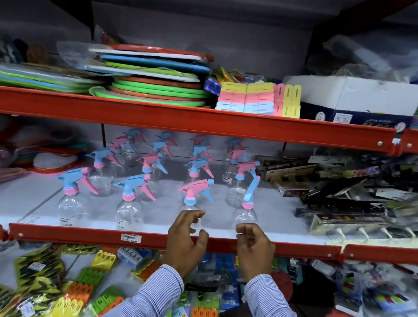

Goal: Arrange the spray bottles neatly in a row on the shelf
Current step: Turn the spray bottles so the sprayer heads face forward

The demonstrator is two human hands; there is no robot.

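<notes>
Dim cool light, blurred warped edges.

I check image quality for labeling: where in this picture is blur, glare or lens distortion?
Head view: the right side, around the dark packaged goods, smears with motion blur; the back spray bottles are soft; the red shelf rail bows from the wide-angle lens; glare whitens the clear front bottle; the left hand and right hand look fairly sharp.

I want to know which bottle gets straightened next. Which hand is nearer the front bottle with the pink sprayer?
Left. The left hand sits just below the pink-sprayer bottle; the right hand is off to its right.
</notes>
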